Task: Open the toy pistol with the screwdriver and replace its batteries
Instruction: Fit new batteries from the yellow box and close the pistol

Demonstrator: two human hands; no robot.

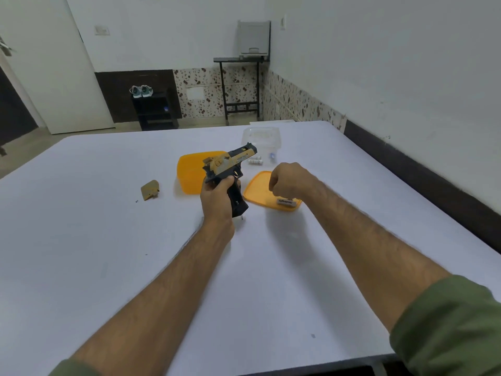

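Left hand (217,198) grips toy pistol (230,172) by its grip: light, rigid plastic. Right hand (287,177) curled; contents indiscernible.

Both arms are reaching forward from the bottom of the view, bare from rolled-up green sleeves to the wrists. The left hand (217,198) is gripping the pistol (230,169), fingers curling round its grip and thumb lying up near the trigger area, holding it above the table with the barrel tilting up and away to the right. The left wrist is running straight in line with the forearm. The right hand (288,179) is hovering just right of the pistol, apart from it, fingers curling into a loose fist, knuckles facing away, wrist bending slightly down. Whether it is pinching anything cannot be told.
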